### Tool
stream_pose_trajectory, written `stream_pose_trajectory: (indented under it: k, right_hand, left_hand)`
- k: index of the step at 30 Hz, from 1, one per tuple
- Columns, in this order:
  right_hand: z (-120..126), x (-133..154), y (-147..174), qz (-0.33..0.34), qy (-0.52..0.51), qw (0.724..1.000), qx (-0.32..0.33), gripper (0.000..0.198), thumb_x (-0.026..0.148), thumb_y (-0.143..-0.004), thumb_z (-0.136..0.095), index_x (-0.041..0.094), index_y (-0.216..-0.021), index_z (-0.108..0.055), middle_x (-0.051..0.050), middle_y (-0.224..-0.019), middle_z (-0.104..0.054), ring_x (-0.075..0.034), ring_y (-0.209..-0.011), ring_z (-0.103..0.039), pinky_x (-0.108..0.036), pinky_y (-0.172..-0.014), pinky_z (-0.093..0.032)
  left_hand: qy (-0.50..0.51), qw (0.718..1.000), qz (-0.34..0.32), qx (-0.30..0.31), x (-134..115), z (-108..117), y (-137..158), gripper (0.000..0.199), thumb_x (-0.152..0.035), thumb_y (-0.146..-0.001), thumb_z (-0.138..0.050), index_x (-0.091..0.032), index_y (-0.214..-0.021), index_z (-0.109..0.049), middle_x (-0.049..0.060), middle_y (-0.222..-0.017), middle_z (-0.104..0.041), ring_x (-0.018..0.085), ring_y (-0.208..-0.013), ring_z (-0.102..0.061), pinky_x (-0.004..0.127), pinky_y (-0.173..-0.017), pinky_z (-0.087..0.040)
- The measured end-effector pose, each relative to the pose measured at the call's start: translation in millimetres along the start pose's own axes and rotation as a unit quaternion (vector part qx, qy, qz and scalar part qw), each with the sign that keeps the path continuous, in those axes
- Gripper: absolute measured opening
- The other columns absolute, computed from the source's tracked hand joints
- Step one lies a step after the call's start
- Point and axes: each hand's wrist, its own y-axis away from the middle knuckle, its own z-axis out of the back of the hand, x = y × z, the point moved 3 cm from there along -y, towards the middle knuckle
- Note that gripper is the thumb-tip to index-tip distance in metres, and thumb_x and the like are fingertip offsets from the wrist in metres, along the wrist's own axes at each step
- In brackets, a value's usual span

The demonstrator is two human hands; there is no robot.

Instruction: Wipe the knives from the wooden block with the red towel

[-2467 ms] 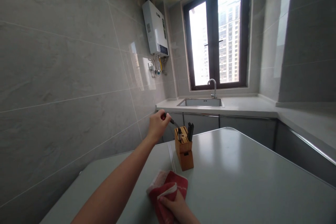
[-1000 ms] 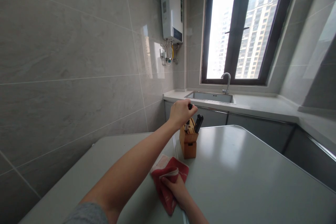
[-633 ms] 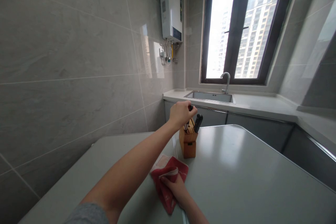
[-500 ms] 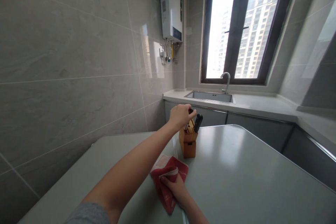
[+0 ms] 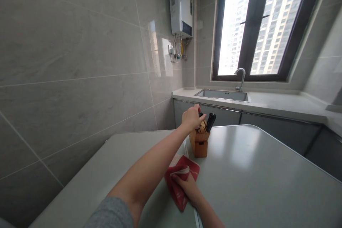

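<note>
My left hand (image 5: 190, 118) reaches forward over the wooden knife block (image 5: 201, 149). Its fingers are closed round a black knife handle, mostly hidden by the hand, at the top left of the block. Another black-handled knife (image 5: 211, 122) stands in the right side of the block, leaning right. Nearer to me, my right hand (image 5: 189, 187) grips a red and white cloth (image 5: 178, 194), bunched under the thumb and spread on the table. The cloth lies just in front of the block, below my left forearm.
The block stands on a pale, glossy table (image 5: 240, 178) with a seam down its middle. A tiled wall (image 5: 80, 50) runs along the left. Beyond the table are a counter (image 5: 278, 101), a sink (image 5: 224, 94) and a faucet (image 5: 242, 78). A water heater (image 5: 180, 5) hangs above.
The view has turned, so everything sits a little further right in the picture. Both hands keep the same holds, and the block and cloth stay in place on the table.
</note>
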Motion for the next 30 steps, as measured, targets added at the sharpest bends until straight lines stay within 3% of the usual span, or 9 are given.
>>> stream_pose_trajectory:
  k: [9, 16, 21, 26, 30]
  right_hand:
    - [-0.4, -3.4, -0.9, -0.001, 0.006, 1.0, -0.007, 0.056, 0.045, -0.061, -0.078, 0.013, -0.104, -0.064, -0.013, -0.106, -0.069, -0.03, -0.102, -0.062, -0.041, -0.093, -0.045]
    - [-0.5, -0.9, -1.1, 0.003, -0.01, 1.0, -0.01, 0.059, 0.045, -0.059, -0.079, 0.012, -0.106, -0.064, -0.014, -0.111, -0.067, -0.03, -0.105, -0.061, -0.038, -0.096, -0.043]
    - [-0.6, -0.3, -0.2, 0.001, -0.029, 1.0, -0.008, 0.061, 0.044, -0.057, -0.081, 0.012, -0.106, -0.064, -0.014, -0.109, -0.068, -0.03, -0.104, -0.061, -0.039, -0.096, -0.043]
    - [-0.6, 0.6, 1.1, 0.009, -0.038, 0.999, -0.013, 0.061, 0.045, -0.057, -0.08, 0.013, -0.106, -0.065, -0.014, -0.109, -0.068, -0.032, -0.106, -0.06, -0.041, -0.097, -0.041]
    - [-0.4, -1.2, 1.9, 0.002, -0.047, 0.999, -0.005, 0.056, 0.044, -0.059, -0.08, 0.014, -0.104, -0.065, -0.012, -0.108, -0.068, -0.031, -0.105, -0.061, -0.04, -0.096, -0.042]
  left_hand:
    - [-0.006, 0.999, -0.015, -0.03, -1.4, -8.7, 2.1, 0.022, -0.046, -0.082, -0.057, -0.025, -0.089, -0.06, 0.002, -0.091, -0.056, 0.019, -0.086, -0.057, 0.027, -0.071, -0.044]
    - [0.028, 0.999, -0.029, -0.036, 2.8, -8.0, 4.7, 0.035, -0.055, -0.085, -0.046, -0.024, -0.089, -0.061, 0.003, -0.087, -0.056, 0.018, -0.083, -0.057, 0.027, -0.067, -0.042]
    - [0.03, 0.997, -0.043, -0.053, -2.4, -0.4, 7.1, 0.036, -0.052, -0.088, -0.043, -0.023, -0.101, -0.061, 0.005, -0.097, -0.057, 0.02, -0.094, -0.054, 0.029, -0.077, -0.042]
    - [-0.011, 0.989, -0.126, -0.075, -22.2, 14.3, 13.2, 0.041, -0.051, -0.088, -0.044, -0.024, -0.117, -0.053, 0.006, -0.114, -0.055, 0.022, -0.111, -0.046, 0.033, -0.091, -0.036]
    - [-0.08, 0.976, -0.196, -0.059, -41.2, 20.0, 14.9, 0.051, -0.05, -0.083, -0.054, -0.023, -0.125, -0.047, 0.008, -0.122, -0.052, 0.025, -0.117, -0.04, 0.038, -0.096, -0.031]
